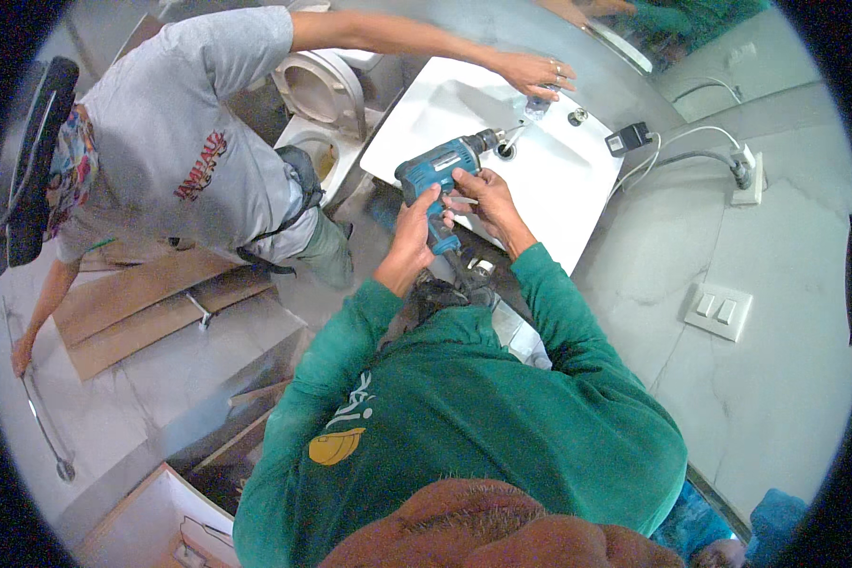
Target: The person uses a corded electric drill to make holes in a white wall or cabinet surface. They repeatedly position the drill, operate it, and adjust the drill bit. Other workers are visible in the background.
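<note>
A blue power drill (437, 165) is held up in front of me, at the near left side of the white sink (563, 213). My left hand (411, 235) is closed round its handle. My right hand (490, 201) grips it from the right, thumb on the body; a thin pale piece shows by the fingers, too small to name. The dark chuck (486, 140) points to the upper right, over the basin near the dark drain hole (505, 151). Beyond it, a co-worker's hand (535, 72) reaches over a clear, shiny object (538, 106) at the sink's back.
The co-worker in a grey shirt (199, 142) stands at my left, other hand on a thin metal rod (40, 417). Behind are a toilet (317, 99) and brown boards (151, 312). A black adapter (627, 139), cords and a wall outlet (748, 175) are at right.
</note>
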`<state>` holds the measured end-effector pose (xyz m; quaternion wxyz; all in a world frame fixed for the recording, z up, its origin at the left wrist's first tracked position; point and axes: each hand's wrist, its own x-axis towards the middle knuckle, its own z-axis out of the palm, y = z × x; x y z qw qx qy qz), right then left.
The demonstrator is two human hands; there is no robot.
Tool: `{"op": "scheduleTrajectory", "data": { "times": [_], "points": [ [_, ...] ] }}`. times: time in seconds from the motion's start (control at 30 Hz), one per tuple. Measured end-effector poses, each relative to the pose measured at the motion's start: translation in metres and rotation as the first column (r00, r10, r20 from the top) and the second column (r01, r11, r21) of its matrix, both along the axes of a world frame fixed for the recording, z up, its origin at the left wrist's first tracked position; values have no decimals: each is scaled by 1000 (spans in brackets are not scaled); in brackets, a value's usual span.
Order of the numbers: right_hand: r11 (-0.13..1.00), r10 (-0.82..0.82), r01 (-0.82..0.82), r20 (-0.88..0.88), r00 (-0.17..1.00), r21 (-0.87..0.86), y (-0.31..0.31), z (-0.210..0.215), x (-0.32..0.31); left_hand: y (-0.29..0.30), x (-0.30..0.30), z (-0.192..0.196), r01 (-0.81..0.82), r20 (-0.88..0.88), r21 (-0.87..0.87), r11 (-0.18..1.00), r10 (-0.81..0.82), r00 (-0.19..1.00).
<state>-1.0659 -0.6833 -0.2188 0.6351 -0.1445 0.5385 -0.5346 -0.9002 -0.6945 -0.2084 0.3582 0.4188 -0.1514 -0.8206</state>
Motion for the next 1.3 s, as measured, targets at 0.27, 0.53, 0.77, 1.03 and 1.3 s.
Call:
{"op": "scheduleTrajectory", "data": {
  "times": [0.27, 0.53, 0.77, 1.03, 1.3],
  "points": [
    [1000, -18, 18, -6, 1000, 13, 0, 2, -3, -2, -2, 4, -6, -26, 1, 1000, 6, 1000],
    [998, 54, -54, -1, 999, -18, -4, 7, 12, 0, 10, -4, -51, -20, -27, 998, 51, 999],
    [979, 194, -186, 100, 976, -84, 41, -6, 46, 34, 83, 33, 145, 295, -340, 929, -41, 955],
    [692, 651, -613, -39, 758, -381, 81, 67, 159, 158, 234, 112, 97, 443, -563, 821, 200, 874],
    [238, 813, -816, -351, 464, -526, 151, 185, 313, 349, 320, 195, -386, 262, -737, 555, 760, 594]
  ]
}}
